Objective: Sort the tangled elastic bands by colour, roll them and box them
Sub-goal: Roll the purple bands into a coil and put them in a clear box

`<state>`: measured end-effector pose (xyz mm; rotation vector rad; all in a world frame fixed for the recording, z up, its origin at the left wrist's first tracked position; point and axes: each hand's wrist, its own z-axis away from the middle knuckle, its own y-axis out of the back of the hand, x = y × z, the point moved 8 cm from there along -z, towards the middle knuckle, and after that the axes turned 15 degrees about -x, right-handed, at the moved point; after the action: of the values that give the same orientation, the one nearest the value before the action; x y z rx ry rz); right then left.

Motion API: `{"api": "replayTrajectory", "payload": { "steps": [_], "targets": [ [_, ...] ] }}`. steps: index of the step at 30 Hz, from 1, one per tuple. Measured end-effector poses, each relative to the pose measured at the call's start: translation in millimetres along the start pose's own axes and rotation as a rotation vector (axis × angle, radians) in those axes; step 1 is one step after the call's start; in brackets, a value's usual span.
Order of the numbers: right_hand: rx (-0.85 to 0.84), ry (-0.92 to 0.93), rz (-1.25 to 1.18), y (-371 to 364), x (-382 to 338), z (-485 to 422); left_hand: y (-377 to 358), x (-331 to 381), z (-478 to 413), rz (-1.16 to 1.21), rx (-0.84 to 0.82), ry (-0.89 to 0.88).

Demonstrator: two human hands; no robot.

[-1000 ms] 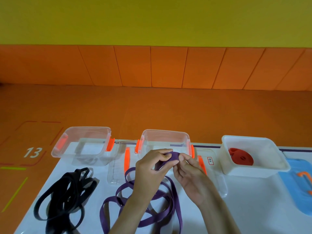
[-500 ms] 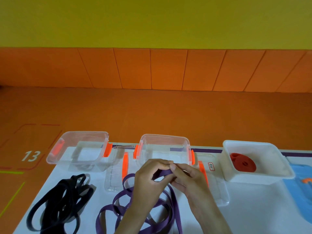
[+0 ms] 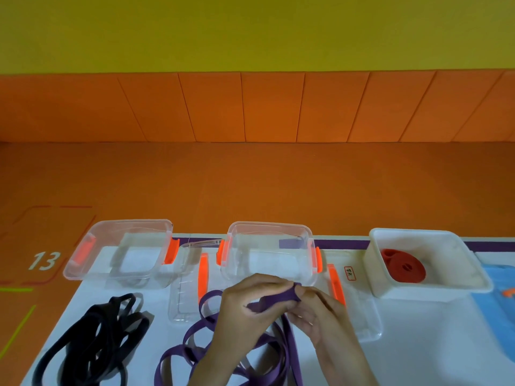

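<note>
A purple elastic band (image 3: 274,298) lies in loose loops on the white table, one end lifted and folded between both hands. My left hand (image 3: 250,300) pinches the fold from the left, and my right hand (image 3: 317,310) pinches it from the right, just in front of the middle clear box (image 3: 269,227). A tangle of black band (image 3: 94,341) lies at the lower left. Rolled red band (image 3: 404,267) sits inside the white box (image 3: 429,288) at the right. The left clear box (image 3: 83,275) holds nothing that I can see.
Two clear lids with orange clips lie flat: one (image 3: 184,296) between the clear boxes, another (image 3: 362,310) right of the middle box. A blue lid (image 3: 501,302) sits at the right edge. Beyond the table's far edge is orange floor marked 13 (image 3: 44,260).
The hands stay at the purple band's end, and the fingers have shifted along it, showing more of the fold between them. The camera view has drifted slightly.
</note>
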<state>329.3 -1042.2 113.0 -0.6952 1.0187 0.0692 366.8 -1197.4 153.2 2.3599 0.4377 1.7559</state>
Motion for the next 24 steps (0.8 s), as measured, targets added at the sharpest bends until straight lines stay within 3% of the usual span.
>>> {"api": "replayTrajectory", "payload": {
  "steps": [7, 15, 19, 24],
  "targets": [
    [-0.024, -0.064, -0.147, -5, 18, -7, 9, -3, 1, -0.109, 0.029, -0.085],
    [-0.007, -0.033, -0.196, -22, 13, -13, 22, -22, -5, 0.218, -0.071, 0.132],
    [0.006, -0.060, -0.219, -38, 20, -21, 36, -34, -4, 0.383, -0.009, 0.247],
    [-0.004, -0.039, -0.192, -51, 11, -27, 51, -33, -5, 0.386, -0.014, 0.186]
  ]
}}
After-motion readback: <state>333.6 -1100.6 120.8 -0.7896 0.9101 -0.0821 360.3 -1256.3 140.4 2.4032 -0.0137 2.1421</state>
